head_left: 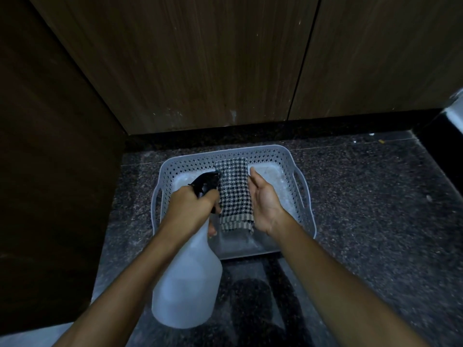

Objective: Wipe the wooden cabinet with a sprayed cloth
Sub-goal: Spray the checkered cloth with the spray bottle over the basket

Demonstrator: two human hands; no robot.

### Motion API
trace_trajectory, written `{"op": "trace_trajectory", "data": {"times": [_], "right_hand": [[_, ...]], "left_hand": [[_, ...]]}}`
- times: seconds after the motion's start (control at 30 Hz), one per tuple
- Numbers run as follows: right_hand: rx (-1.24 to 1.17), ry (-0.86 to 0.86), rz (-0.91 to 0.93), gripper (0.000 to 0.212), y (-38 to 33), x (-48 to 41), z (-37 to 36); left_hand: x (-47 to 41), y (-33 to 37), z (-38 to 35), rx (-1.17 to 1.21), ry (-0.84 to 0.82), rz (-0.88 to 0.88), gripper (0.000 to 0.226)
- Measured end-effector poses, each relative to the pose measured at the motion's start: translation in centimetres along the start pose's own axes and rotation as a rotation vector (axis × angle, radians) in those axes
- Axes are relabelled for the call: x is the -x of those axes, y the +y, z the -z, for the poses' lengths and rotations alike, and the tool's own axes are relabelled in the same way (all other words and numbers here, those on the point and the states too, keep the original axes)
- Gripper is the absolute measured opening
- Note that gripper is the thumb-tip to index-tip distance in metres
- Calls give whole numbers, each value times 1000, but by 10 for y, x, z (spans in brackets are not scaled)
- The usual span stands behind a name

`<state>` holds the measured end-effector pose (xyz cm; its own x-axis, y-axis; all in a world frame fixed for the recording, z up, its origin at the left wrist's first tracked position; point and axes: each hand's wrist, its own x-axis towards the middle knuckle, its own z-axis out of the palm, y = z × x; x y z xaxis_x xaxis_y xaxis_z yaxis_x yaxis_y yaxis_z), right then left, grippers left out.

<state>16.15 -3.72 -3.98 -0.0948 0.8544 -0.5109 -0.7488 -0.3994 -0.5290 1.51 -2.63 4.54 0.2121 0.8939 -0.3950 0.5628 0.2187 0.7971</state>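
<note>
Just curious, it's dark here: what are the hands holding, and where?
The left hand grips the spray bottle by its neck, just under the black spray head. The checked cloth lies across the open right hand.

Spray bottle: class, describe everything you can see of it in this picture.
The spray bottle is translucent white plastic with a wide rounded body, narrowing neck and black trigger head. It is held tilted, nozzle aimed at the checked cloth over the grey basket. The left hand grips its neck, fingers curled at the trigger.
</note>
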Motion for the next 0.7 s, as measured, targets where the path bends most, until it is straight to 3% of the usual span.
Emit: {"op": "trace_trajectory", "data": {"times": [0.17,0.5,0.7], "right_hand": [[-11,2,6,57,-1,-1,-2],[-11,-71,-9,51,-14,-2,3],[-34,-62,-32,56,-17,-3,11]], "left_hand": [[-4,5,1,42,15,-34,23],[-21,9,6,264,366,-365,11],[-36,-9,-5,97,428,-454,21]]}}
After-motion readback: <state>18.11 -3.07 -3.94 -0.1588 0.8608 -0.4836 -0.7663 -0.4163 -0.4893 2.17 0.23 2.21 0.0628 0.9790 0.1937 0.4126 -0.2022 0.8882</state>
